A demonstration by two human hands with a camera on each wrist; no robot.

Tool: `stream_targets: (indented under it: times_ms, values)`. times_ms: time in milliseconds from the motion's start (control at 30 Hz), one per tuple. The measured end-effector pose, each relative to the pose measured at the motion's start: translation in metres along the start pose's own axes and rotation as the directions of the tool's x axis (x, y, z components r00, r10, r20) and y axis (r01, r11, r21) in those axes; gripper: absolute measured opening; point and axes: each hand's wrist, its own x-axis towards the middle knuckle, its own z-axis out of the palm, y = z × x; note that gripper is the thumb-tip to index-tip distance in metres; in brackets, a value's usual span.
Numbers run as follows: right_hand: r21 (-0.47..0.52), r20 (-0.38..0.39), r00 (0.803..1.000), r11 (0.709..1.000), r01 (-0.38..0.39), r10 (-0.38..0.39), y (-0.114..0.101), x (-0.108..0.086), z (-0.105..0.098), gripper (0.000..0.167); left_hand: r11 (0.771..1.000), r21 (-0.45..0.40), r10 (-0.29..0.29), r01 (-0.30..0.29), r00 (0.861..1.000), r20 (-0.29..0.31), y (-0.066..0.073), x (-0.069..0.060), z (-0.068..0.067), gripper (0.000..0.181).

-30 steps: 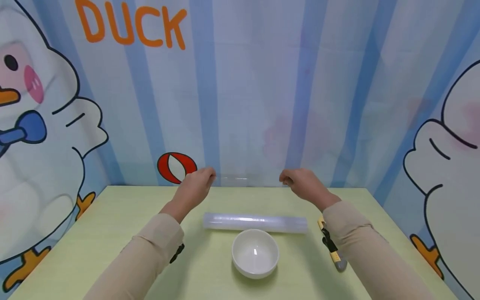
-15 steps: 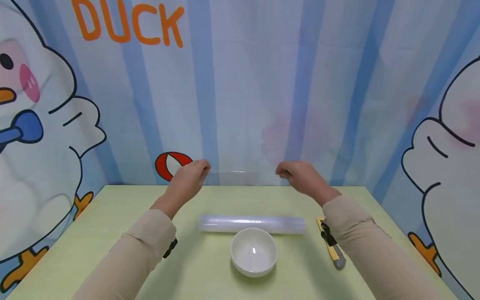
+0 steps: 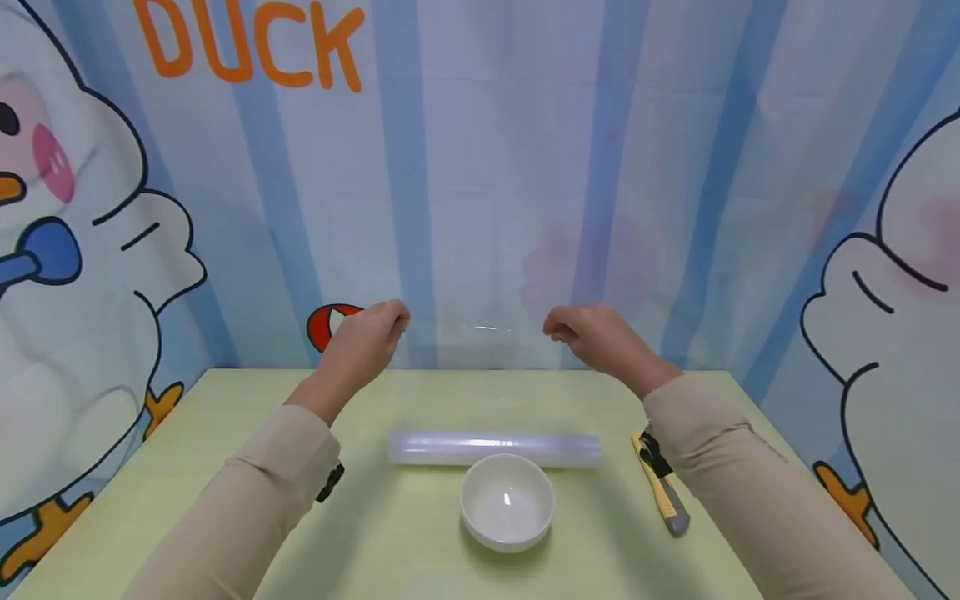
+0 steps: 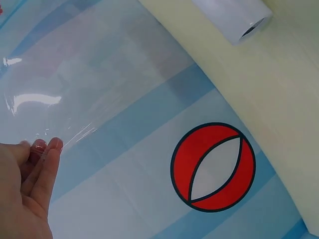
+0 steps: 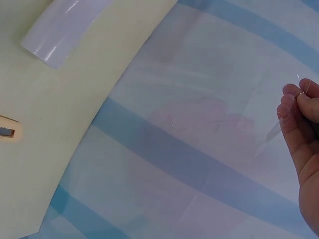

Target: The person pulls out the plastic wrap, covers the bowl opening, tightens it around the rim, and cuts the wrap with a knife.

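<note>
Between my raised hands hangs a clear sheet of plastic wrap (image 3: 487, 327), seen mainly by its glints. My left hand (image 3: 365, 340) pinches one side of it; in the left wrist view the wrap (image 4: 37, 98) wrinkles at the fingertips. The other side is pinched by my right hand (image 3: 600, 337), thumb against fingers in the right wrist view. Below, a roll of plastic wrap (image 3: 495, 449) lies crosswise on the table. I cannot tell whether the sheet joins the roll. A white bowl (image 3: 507, 502) stands upright in front of the roll, its inside bare.
A yellow and grey utility knife (image 3: 665, 497) lies right of the bowl, partly behind a black strap on my right wrist. The pale green table (image 3: 247, 433) ends at a curtain (image 3: 491, 167) printed with ducks and blue stripes.
Both hands have risen, lifting the sheet with them. The left hand has also shifted left, widening the gap slightly. The roll has slid slightly left; the bowl and knife stay put.
</note>
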Motion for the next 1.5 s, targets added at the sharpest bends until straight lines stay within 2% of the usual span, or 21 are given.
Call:
stream_targets:
  times_ms: [167, 400, 633, 800, 1033, 1133, 1267, 1333, 1500]
  values:
    - [-0.004, -0.012, 1.000, 1.000, 0.011, -0.011, -0.004, 0.001, -0.004, 0.016, 1.000, -0.001, 0.013, -0.013, 1.000, -0.001, 0.000, -0.002, -0.007, 0.016]
    - [0.013, -0.022, 1.000, 1.000, 0.018, -0.017, -0.007, -0.001, -0.007, 0.015, 0.998, -0.008, 0.065, -0.065, 0.997, -0.044, -0.001, -0.005, -0.011, 0.014]
    - [0.034, -0.026, 1.000, 0.999, 0.013, -0.012, -0.010, -0.008, -0.011, 0.015, 0.997, -0.024, 0.066, -0.067, 0.997, -0.045, 0.002, -0.010, -0.013, 0.015]
    - [0.076, -0.018, 1.000, 0.997, 0.026, -0.025, -0.013, -0.018, -0.012, 0.015, 0.992, 0.005, 0.123, -0.123, 0.988, -0.091, 0.003, -0.021, -0.015, 0.013]
    - [0.107, -0.008, 0.998, 0.993, 0.058, -0.057, -0.018, -0.031, -0.011, 0.015, 0.986, 0.038, 0.167, -0.164, 0.981, -0.096, 0.008, -0.039, -0.023, 0.015]
    - [0.089, -0.012, 0.997, 0.993, 0.077, -0.076, -0.020, -0.038, -0.011, 0.016, 0.978, 0.044, 0.209, -0.205, 0.971, -0.114, 0.011, -0.047, -0.026, 0.016]
    - [0.025, 0.000, 0.996, 0.996, 0.090, -0.090, -0.024, -0.051, -0.008, 0.017, 0.959, 0.036, 0.283, -0.280, 0.947, -0.150, 0.015, -0.057, -0.028, 0.017]
    - [-0.008, 0.012, 0.996, 0.996, 0.093, -0.093, -0.026, -0.057, -0.005, 0.018, 0.953, 0.033, 0.302, -0.301, 0.940, -0.161, 0.017, -0.061, -0.029, 0.017]
    - [0.025, 0.044, 0.995, 0.996, 0.085, -0.086, -0.032, -0.068, 0.001, 0.015, 0.952, 0.031, 0.306, -0.305, 0.939, -0.158, 0.020, -0.069, -0.031, 0.017]
